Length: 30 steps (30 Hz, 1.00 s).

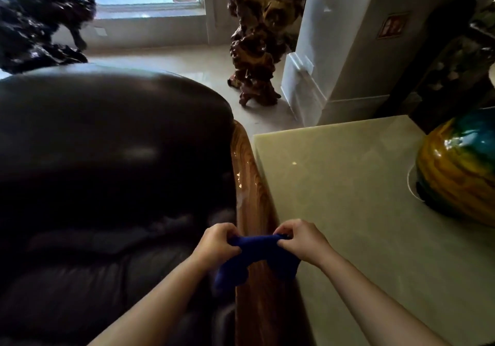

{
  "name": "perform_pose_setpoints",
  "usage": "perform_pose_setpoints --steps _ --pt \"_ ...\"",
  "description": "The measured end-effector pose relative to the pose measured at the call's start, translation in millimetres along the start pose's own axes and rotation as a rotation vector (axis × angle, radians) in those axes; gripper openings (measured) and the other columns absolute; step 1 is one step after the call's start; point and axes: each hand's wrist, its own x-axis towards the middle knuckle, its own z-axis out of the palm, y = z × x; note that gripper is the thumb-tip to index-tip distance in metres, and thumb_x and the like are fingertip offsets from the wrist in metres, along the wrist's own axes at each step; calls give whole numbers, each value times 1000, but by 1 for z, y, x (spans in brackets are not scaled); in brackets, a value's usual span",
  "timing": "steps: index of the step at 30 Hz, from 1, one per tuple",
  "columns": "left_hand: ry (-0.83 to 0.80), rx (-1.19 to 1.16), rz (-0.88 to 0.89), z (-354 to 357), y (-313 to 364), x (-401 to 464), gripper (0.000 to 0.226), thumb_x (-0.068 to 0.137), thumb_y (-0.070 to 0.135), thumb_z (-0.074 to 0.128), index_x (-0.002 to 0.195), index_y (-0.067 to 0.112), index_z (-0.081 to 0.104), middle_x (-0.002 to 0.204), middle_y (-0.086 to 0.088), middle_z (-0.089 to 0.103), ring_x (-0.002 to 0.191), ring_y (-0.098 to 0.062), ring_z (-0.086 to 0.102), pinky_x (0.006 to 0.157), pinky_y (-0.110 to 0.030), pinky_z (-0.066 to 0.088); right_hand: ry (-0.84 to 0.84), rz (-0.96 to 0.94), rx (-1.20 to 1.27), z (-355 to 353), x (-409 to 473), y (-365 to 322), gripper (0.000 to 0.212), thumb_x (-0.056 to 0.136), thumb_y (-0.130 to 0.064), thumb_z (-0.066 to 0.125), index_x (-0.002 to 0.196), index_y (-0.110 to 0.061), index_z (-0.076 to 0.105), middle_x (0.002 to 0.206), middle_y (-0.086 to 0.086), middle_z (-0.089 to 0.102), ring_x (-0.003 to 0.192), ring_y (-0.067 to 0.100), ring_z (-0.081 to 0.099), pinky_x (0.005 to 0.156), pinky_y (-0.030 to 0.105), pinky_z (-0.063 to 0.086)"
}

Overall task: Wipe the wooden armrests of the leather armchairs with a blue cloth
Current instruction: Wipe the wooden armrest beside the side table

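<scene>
— Where do we have the blue cloth?
— At six o'clock, stretched between our hands over the wooden armrest. Our left hand pinches its left end, fingers curled closed on the fabric; our right hand pinches the right end the same way. The middle sags and drapes down over the rail.
— And our arms?
— Both forearms reach in from below, wrists bent, knuckles up.
— Farther out?
— The leather armchair at nine o'clock, the pale table at three, a glazed vase on it, a root carving at twelve.
</scene>
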Motion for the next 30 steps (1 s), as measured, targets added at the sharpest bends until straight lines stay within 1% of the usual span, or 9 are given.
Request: perform_pose_setpoints --steps 4,8,11,13,15,18,21,27,30 --pt "-47 -28 -49 27 -27 49 21 74 10 68 93 18 63 98 0 63 90 -12 61 77 -23 53 -87 47 -11 21 54 31 15 77 -24 64 89 -34 65 88 -11 64 75 5 60 58 22 47" --pt "-9 -49 -49 42 -42 94 24 76 10 67 97 21 61 101 2 61 98 -15 61 83 -25 51 -48 71 -25 37 109 47 21 81 -23 62 99 -33 63 103 -6 67 88 12 62 74 31 54" --pt "260 -108 74 48 -53 111 45 82 19 63 125 22 49 132 2 49 127 -13 42 103 -27 37 315 -20 -49 47 135 50 40 84 -24 60 123 -25 52 132 6 55 119 24 50 97 38 45" --pt "550 -105 137 55 -60 109 56 89 28 52 139 30 28 153 5 21 142 -8 13 113 -33 18 625 -87 -51 62 131 50 51 88 -29 53 136 -26 37 148 11 35 137 29 29 107 43 31" --pt "675 -97 142 72 -68 105 56 92 36 37 141 42 10 157 9 -1 143 -5 -6 115 -39 6 731 -115 -43 90 121 51 56 91 -38 40 143 -28 21 155 12 18 143 30 14 109 46 21" --pt "600 -172 -28 112 -73 108 54 91 48 21 135 48 -11 152 15 -22 141 -4 -18 118 -44 0 599 -57 -82 136 113 53 63 90 -58 15 145 -31 3 155 10 1 143 30 4 109 56 18" --pt "538 -321 -170 139 -77 123 53 91 50 20 130 50 -16 151 16 -22 144 -11 -7 115 -38 6 509 52 -157 155 123 52 67 88 -62 4 145 -28 5 153 15 7 140 38 18 101 65 33" --pt "505 -419 31 125 -93 166 60 88 46 31 130 55 -12 150 24 -11 138 6 0 107 -18 9 509 -50 -207 146 160 60 66 89 -62 14 146 -30 4 155 11 5 141 33 14 102 62 33" --pt "522 -452 84 107 -91 204 60 95 34 34 134 46 -10 154 15 -8 141 0 -1 117 -28 8 509 -86 -219 129 200 47 66 88 -61 18 145 -34 -1 157 10 2 143 33 11 104 61 29"
